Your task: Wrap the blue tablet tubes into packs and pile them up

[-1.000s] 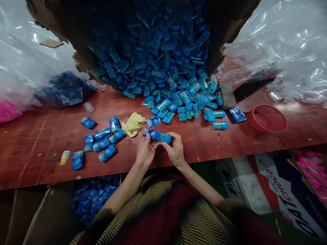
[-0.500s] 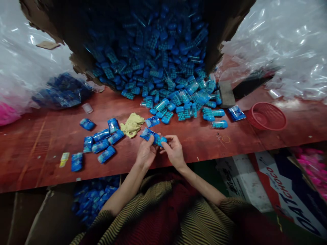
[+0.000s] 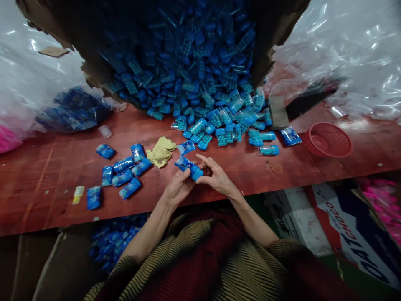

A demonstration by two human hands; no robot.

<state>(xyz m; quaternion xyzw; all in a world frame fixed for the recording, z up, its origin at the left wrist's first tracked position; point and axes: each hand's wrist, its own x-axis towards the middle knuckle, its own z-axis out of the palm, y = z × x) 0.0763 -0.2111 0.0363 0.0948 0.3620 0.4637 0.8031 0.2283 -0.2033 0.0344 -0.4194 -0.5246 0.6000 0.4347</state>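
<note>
My left hand pinches a blue printed wrapper sleeve, thumb on top; the bottle of blue beads now sits mostly covered inside it. Close to the sleeve's right end is my right hand, thumb and index finger spread apart. Its thumb tip seems to touch that end, and its other fingers are partly hidden. Just beyond lies a flat blue wrapper beside a crumpled yellow-green cloth. Several wrapped bottles lie to the left on the red table.
A torn carton spills a heap of bead-filled bottles at the back. To the right are a wrapper stack and a red basket. Clear plastic bags flank the carton. Below the table edge lie more blue packs.
The bottle has slid deeper into the wrapper sleeve, so its beads no longer show. My right hand has loosened from the bottle's end and its index finger has lifted away.
</note>
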